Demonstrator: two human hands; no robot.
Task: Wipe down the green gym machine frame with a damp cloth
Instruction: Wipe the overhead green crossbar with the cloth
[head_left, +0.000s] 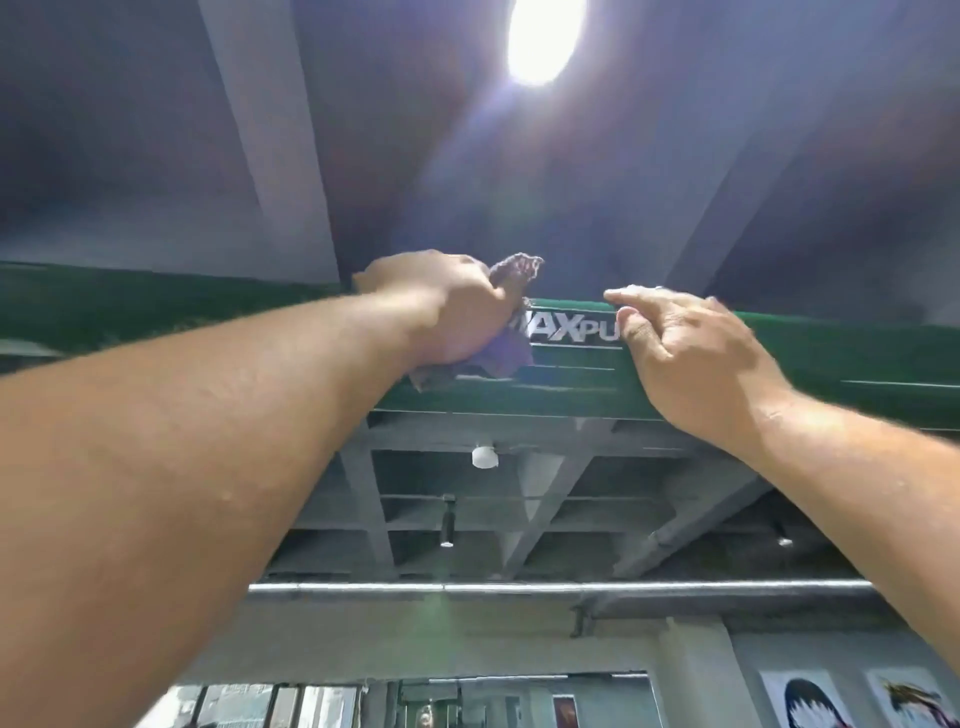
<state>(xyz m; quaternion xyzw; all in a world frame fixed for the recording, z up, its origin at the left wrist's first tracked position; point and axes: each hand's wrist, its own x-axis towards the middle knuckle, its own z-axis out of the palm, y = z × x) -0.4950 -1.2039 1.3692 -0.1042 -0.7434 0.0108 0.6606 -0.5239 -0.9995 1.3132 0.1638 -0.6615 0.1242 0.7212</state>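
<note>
Green machine frame (831, 358) runs as one long crossbar across the middle of the view, overhead, seen from below against a dark beamed ceiling with a bright lamp (540, 41) above it. Both bare arms reach up to the bar.

The left hand (447, 306) is closed around a bunched purple cloth (506, 356) and presses it against the front face of the bar, just left of the white lettering (566, 330). The right hand (685, 353) holds nothing: its fingers lie fairly straight over the bar's top edge, just right of the lettering, likely as a brace.

Wiping of the top crossbar looks to be in progress. The next stroke probably calls for sliding the cloth rightward over the lettering, so the bracing hand would need to shift aside.
</note>
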